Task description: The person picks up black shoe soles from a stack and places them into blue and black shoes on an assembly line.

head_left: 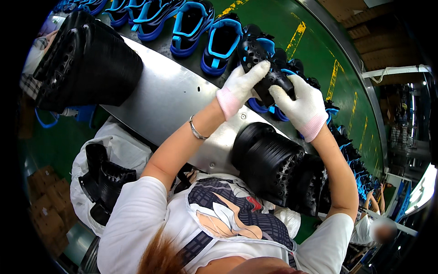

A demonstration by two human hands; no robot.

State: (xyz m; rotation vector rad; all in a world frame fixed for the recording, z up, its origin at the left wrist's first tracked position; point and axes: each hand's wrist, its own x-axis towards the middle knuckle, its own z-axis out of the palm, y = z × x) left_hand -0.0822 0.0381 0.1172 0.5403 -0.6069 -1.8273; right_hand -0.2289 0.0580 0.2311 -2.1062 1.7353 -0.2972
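Observation:
Both my hands wear white knit gloves with pink cuffs. Between them is a black, perforated, insole-shaped piece (279,81), held above the far side of the metal ledge. My left hand (246,86) grips its left side, thumb laid across the top and the other fingers mostly hidden underneath. On the opposite side, my right hand (303,105) is closed round its near end. Directly behind the piece, a black and blue shoe (262,43) is partly covered by it. An upright black and blue shoe (223,43) stands just left of my hands.
A row of similar shoes (189,27) runs along the dark conveyor beyond the metal ledge (159,68). Black perforated pieces form one tall stack (105,68) at left and another (267,160) between my forearms. More lie in a white sack (123,141). Another person (365,230) is at far right.

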